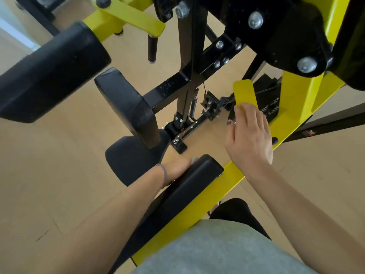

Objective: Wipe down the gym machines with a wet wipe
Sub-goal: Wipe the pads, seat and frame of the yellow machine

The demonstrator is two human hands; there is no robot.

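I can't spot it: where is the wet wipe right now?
A white bit of the wet wipe peeks out by the left hand, against the black arm pad, low centre.

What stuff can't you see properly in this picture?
Head view:
- Left hand: its fingers are hidden behind the black arm pad.
- Wet wipe: only a pale scrap peeks above that pad.
- Right hand: fingertips on the yellow plate, palm side hidden.
- Machine top: cut off by the upper edge.
- Big roller pad: blurred.
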